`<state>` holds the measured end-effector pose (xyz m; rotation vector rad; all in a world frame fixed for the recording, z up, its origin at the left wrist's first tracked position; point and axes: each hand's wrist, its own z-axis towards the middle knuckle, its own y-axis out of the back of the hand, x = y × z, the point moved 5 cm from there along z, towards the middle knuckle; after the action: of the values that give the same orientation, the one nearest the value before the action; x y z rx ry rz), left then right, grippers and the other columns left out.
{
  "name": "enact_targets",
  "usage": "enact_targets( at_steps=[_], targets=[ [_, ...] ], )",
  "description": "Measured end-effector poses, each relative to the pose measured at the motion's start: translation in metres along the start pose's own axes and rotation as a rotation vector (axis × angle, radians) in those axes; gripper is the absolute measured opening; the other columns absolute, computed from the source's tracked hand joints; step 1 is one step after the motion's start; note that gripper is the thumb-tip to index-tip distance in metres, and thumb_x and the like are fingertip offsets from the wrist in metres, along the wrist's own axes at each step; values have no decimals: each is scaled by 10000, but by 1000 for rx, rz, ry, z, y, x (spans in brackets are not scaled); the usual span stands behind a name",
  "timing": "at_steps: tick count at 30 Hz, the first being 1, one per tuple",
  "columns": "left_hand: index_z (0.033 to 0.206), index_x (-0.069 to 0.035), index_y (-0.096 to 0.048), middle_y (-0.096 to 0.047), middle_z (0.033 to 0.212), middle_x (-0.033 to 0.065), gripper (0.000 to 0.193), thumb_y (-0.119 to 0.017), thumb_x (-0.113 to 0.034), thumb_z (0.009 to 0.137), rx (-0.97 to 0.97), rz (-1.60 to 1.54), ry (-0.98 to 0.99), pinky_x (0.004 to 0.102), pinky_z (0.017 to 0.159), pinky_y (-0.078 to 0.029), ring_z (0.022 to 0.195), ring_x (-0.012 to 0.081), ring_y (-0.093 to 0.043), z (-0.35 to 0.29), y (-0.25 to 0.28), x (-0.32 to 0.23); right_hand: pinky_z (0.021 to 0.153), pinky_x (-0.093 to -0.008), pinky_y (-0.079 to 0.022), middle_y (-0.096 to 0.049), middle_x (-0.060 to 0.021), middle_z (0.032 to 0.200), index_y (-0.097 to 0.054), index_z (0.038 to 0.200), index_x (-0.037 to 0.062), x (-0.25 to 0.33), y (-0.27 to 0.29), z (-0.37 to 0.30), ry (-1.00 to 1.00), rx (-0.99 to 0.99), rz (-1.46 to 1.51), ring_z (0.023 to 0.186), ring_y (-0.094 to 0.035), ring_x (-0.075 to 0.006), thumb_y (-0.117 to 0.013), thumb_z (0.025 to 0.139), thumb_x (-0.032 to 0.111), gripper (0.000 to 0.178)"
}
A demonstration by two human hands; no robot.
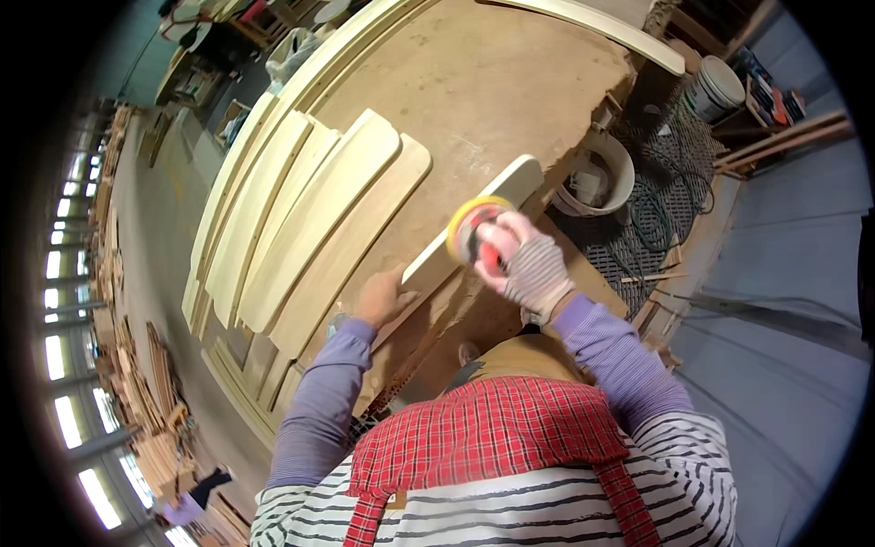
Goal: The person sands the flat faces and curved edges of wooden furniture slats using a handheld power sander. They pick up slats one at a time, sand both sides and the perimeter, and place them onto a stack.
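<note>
My right hand (536,272), in a striped work glove, is closed round a round power sander (476,230) with a yellow pad and a red-and-black body. The sander rests against the edge of a pale wooden board (518,182) with a rounded far end, lying along the near edge of the workbench (465,109). Bare, my left hand (383,299) grips the near left end of that same board, its thumb toward the wood and some fingers hidden. To its left, several similar round-ended boards (328,219) lie fanned out and overlapping.
Long curved wooden strips (602,29) lie on the bench's far side. Right of the bench stand a bucket (620,173) with scraps inside and a lidded white pail (716,87). A coiled hose (652,219) lies on dark matting. At far lower left is another person (187,506).
</note>
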<state>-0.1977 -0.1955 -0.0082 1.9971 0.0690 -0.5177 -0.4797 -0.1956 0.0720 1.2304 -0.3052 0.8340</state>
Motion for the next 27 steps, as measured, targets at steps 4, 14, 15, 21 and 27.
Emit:
enact_targets(
  at_steps=[4,14,15,21,27],
  targets=[
    [1169,-106,-604,-692,888,219,445,-773,-293,802,137,60,-71,513,743,-515,867,432,-657,-26,-10,19,702,-406,-542,-584,-108,1092,-666,1069,207,-1,-35,-67,209,-179,-86,820,-637,-299,-794,729,248,366],
    [1245,-107,-591,-694,954,233,487,-764,-280,824,80,-34,-69,480,765,-527,918,432,-660,-43,-18,19,859,-455,-536,-599,-207,1126,-581,1209,133,-75,42,52,-450,431,1,958,-656,-396,-688,825,333,447],
    [1250,-108,-593,-696,951,232,497,-770,-284,820,70,-47,-59,478,761,-531,911,431,-664,-41,-16,18,856,-448,-529,-609,-235,1110,-577,1215,114,-81,41,65,-456,520,31,958,-655,-411,-692,814,360,484],
    [1262,-89,-616,-729,885,187,557,-817,-306,790,104,-130,49,413,709,-563,801,341,-725,-38,-18,37,696,-480,-575,-580,-156,1035,-596,1129,193,-10,5,9,-41,318,-187,943,-674,-311,-676,860,277,293],
    [1200,-52,-627,-718,848,199,541,-801,-380,806,102,-22,47,424,677,-558,783,371,-705,-39,-21,41,711,-488,-565,-557,-121,1187,-583,1176,302,-54,-12,-34,-56,-54,-45,845,-677,-309,-715,812,319,387]
  ],
)
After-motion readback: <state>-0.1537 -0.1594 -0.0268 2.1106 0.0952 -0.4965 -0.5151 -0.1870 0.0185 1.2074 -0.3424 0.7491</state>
